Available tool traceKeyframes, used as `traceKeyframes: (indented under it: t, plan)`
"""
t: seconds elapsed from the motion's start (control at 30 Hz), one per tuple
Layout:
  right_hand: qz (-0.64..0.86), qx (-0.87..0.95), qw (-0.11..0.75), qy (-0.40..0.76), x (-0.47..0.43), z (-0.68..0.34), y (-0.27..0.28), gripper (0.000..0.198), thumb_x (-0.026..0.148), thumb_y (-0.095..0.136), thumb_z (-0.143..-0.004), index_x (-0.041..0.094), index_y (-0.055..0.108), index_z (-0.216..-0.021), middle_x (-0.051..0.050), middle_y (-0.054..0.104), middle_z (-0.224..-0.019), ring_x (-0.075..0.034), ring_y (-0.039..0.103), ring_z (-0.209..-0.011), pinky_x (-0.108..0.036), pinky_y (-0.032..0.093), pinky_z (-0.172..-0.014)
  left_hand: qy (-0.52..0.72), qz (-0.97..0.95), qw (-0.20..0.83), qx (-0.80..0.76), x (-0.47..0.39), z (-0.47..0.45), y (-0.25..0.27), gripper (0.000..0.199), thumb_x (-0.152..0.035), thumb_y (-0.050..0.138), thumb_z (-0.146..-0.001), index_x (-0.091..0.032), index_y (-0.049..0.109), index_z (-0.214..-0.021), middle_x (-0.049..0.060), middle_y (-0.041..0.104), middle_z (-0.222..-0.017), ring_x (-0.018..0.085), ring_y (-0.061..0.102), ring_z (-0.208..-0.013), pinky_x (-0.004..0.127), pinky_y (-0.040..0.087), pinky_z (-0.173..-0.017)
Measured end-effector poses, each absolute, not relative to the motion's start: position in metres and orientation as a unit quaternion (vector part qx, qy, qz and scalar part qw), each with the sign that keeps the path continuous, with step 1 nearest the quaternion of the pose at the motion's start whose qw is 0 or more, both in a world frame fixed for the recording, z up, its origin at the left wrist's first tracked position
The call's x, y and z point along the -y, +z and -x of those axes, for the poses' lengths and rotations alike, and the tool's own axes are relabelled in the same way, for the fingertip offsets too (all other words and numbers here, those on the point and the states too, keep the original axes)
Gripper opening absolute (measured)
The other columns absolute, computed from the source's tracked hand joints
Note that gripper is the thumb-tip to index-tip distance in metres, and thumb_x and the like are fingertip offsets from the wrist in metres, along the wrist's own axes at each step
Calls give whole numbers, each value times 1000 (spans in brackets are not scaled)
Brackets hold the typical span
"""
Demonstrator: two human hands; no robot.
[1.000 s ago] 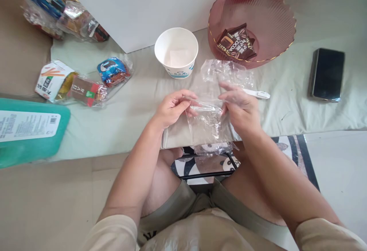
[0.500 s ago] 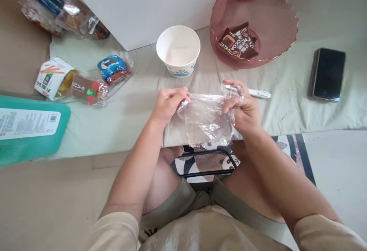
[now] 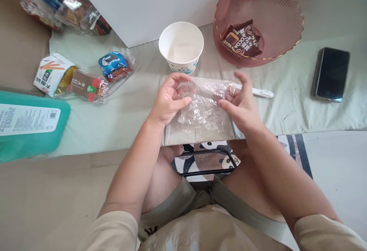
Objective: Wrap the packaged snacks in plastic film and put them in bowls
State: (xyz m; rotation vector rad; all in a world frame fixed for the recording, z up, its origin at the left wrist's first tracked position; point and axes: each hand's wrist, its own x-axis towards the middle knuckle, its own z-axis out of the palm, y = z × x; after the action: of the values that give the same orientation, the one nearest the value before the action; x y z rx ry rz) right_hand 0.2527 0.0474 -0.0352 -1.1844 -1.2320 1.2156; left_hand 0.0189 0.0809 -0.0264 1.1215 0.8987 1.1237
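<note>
A thin clear plastic bag [image 3: 202, 107], crinkled and shiny, is stretched between my two hands near the table's front edge. My left hand [image 3: 170, 100] grips its left side, thumb on the near side and the other fingers curled at the upper edge. On the right side, my right hand [image 3: 242, 103] holds the bag between thumb and curled fingers, with the index finger raised. Just beyond the bag stands a white paper cup [image 3: 181, 46] with a pale square at its bottom. A white, slim-handled object [image 3: 262, 92] lies partly hidden behind my right hand.
A pink ribbed bowl [image 3: 276, 25] with brown cocoa packets [image 3: 243, 40] stands at the back right. A black phone [image 3: 332, 73] lies far right. Wrapped snacks [image 3: 88, 84] and a teal package [image 3: 61, 123] are on the left. A white box [image 3: 160, 2] stands behind the cup.
The bag has moved up towards the cup and its upper edge is pulled apart more. Both hands have shifted from pinching its edge to fingers curled at its opening, thumbs nearer me.
</note>
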Motion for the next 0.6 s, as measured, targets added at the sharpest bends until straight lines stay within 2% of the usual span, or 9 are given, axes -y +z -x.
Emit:
traceKeyframes:
  t: [0.07,0.13,0.2,0.27,0.33,0.4,0.43,0.5,0.6]
  plan:
    - [506,512,459,520,-46,-248,-29,37,35,86,-74,27,61,-99,1,71,-89,-16,68,-76,-33,60,-73,483,-437,649,-392,-77,-19,-19,73,-26,91,-59,-38,63,-125,1,69,-137,22,73,-114,28,62,-81]
    - [515,495,463,524,-45,-245,-24,25,34,82,-78,25,59,-84,2,68,-79,-15,66,-71,-33,59,-73,445,-394,710,-377,-74,-20,-13,76,-31,94,-59,-37,63,-129,3,69,-141,26,73,-120,31,64,-85]
    - [506,464,502,526,-45,-243,-21,25,36,80,-79,25,58,-82,3,69,-79,-15,67,-73,-33,59,-76,377,-378,764,-362,-71,-23,-11,63,-34,92,-64,-29,69,-122,7,74,-133,29,74,-119,34,65,-85]
    - [493,429,528,543,-45,-243,-21,32,43,83,-76,27,57,-88,3,71,-84,-15,71,-76,-34,60,-78,327,-381,780,-373,-70,-26,-12,46,-31,88,-70,-22,73,-112,9,79,-119,29,77,-111,35,65,-84]
    - [495,414,511,568,-46,-244,-21,41,48,86,-72,29,58,-95,3,73,-86,-16,72,-75,-33,61,-74,333,-382,767,-394,-69,-30,-13,33,-23,83,-73,-19,75,-105,8,82,-110,25,79,-105,33,65,-83]
    - [508,434,461,584,-45,-246,-20,38,46,87,-72,27,61,-93,3,73,-79,-16,70,-70,-31,58,-67,360,-376,748,-411,-70,-32,-13,26,-18,78,-74,-18,76,-99,6,82,-107,22,80,-101,31,65,-83]
    - [516,449,438,583,-45,-246,-18,34,43,86,-74,26,61,-89,3,71,-75,-15,69,-67,-29,56,-64,366,-373,741,-421,-70,-32,-12,24,-17,76,-74,-18,76,-98,5,82,-103,20,80,-97,29,65,-81]
    - [526,471,417,572,-43,-247,-15,27,39,82,-78,24,61,-83,3,68,-68,-13,64,-61,-26,51,-57,356,-373,730,-449,-71,-31,-11,25,-18,73,-75,-18,76,-99,2,80,-88,17,79,-78,25,63,-66]
    - [521,464,431,572,-41,-247,-12,25,42,78,-82,24,61,-86,5,61,-60,-10,53,-49,-24,41,-47,337,-383,723,-466,-72,-27,-9,25,-23,70,-75,-20,72,-100,-5,69,-63,13,67,-48,21,50,-41]
